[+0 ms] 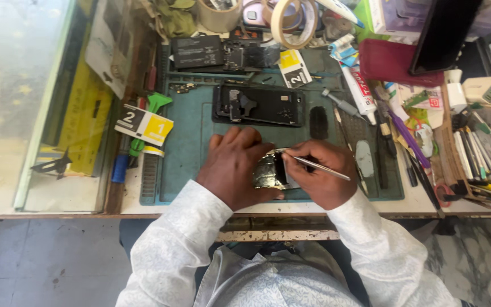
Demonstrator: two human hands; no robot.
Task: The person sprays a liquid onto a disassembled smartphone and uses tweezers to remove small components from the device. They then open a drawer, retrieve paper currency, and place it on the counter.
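Currently, I have a phone repair in its disassembly stage. My left hand (pixel 235 167) lies flat and closed over a small silvery phone component (pixel 269 172), pinning it to the green work mat (pixel 191 142) near the front edge of the bench (pixel 416 204). My right hand (pixel 320 173) pinches a thin metal tool (pixel 313 165), probably tweezers or a fine pick, with its tip resting on the top edge of the component.

Step in hand, as I judge it: prying or lifting a small part off the held component. The next move calls for a steady left-hand clamp and light, shallow leverage at the tip, since the piece looks thin and could bend or skid on the mat.

Count of items in view:
1. One opened phone body (pixel 258 105), dark, lying just beyond my hands on the mat.
2. One flat black battery (pixel 198 51) at the mat's far edge.
3. Two rolls of tape at the back: one beige roll (pixel 218 16) and one cream masking roll (pixel 294 25).
4. Two yellow-and-black numbered cards: one (pixel 144 124) at the mat's left edge, one (pixel 294 68) behind the phone body.
5. One white adhesive tube (pixel 360 91) to the right.
6. One dark red case (pixel 393 62) at the right rear.

Loose tools at the right edge are too crowded to count.
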